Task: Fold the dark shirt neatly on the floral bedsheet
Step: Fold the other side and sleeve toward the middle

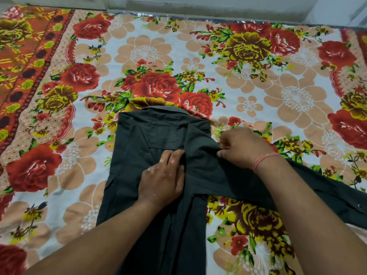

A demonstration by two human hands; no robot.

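The fingers (175, 158) of the left hand (161, 180) are laid straight and close together, pressed flat on the middle of the dark shirt (139, 155). The shirt is spread lengthwise on the floral bedsheet (278, 92) with its hem toward the viewer. Just to the right, a fold of the cloth is pinched between the curled fingertips (221, 153) of the right hand (243, 145), whose wrist is ringed by a thread band (265, 161). From that pinch the right sleeve (341, 199) is stretched sideways over the sheet, not yet brought in; the left side appears to be turned inward already.

The step in hand is judged to be the folding-in of the right side. For a clean result, the flat hand should be used as an anchor along the intended crease. The pinched edge should be drawn over until it runs parallel with the left edge, and the sleeve laid down along the body, with slack smoothed out before pressure is released.

Beyond the hands the collar (164, 111) is seen lying flat, pointed away. Farther off, the sheet is bounded by a pale wall (218, 6).
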